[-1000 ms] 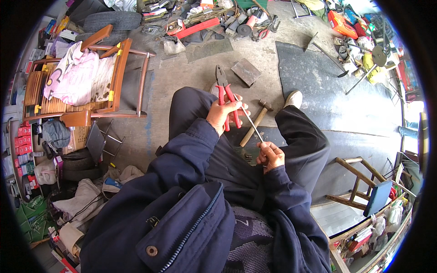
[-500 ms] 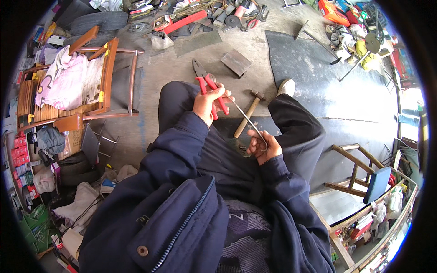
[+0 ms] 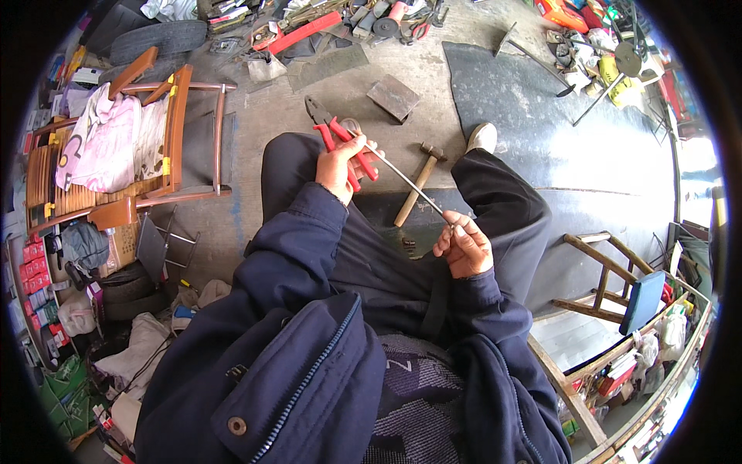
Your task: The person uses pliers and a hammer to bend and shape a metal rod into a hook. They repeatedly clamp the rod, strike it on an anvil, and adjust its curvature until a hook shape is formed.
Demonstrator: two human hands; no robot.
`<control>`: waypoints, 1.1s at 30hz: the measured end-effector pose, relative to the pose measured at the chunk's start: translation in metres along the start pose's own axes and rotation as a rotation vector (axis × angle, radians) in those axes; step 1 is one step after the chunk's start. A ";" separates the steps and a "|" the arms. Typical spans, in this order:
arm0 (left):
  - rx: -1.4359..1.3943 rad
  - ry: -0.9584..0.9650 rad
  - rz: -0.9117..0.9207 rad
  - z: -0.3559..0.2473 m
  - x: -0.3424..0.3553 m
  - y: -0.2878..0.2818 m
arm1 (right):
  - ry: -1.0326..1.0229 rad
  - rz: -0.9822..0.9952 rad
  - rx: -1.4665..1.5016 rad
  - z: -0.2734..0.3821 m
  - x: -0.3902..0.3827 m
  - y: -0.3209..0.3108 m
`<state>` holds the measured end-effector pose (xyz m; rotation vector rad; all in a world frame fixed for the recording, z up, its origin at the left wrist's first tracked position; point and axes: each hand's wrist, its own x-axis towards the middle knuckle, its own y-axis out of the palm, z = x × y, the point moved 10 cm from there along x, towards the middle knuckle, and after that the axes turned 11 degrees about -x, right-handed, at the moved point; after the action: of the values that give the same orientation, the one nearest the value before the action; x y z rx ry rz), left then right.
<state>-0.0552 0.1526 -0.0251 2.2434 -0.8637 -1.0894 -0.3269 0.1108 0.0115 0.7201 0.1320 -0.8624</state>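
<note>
Red-handled pliers (image 3: pixel 340 139) are clenched in the left hand (image 3: pixel 340 166), raised over the left knee. A thin metal rod (image 3: pixel 410 179) is gripped by the plier tips and pinched in the right hand (image 3: pixel 462 247), held lower above the lap. A hammer (image 3: pixel 416 184) lies on the floor between the legs.

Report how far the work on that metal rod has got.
Done: nothing finished shows; the metal rod looks straight and whole. In hand: the left hand holds red-handled pliers by the rod's far end, and the right hand pinches its near end. Left: any bending or cutting. The hammer lies untouched on the floor.
</note>
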 end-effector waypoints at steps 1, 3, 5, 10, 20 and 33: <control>0.003 0.002 -0.002 0.000 0.000 0.000 | -0.017 0.009 -0.028 0.001 -0.001 0.001; 0.008 -0.004 -0.019 0.000 0.001 -0.002 | -0.053 0.024 -0.077 0.004 -0.001 0.004; 0.006 -0.015 -0.042 0.002 0.000 -0.005 | -0.021 0.007 -0.032 0.002 -0.001 0.002; 0.002 -0.027 -0.030 0.004 0.000 -0.005 | 0.061 0.012 0.006 -0.001 -0.002 0.002; 0.018 -0.035 -0.067 0.006 0.001 -0.009 | 0.088 0.053 0.098 -0.003 -0.001 0.002; 0.070 -0.121 -0.020 0.015 -0.001 -0.005 | 0.081 0.040 0.045 -0.006 0.000 -0.003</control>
<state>-0.0667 0.1545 -0.0362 2.2656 -0.9441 -1.2328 -0.3282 0.1133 0.0051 0.7981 0.1702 -0.8004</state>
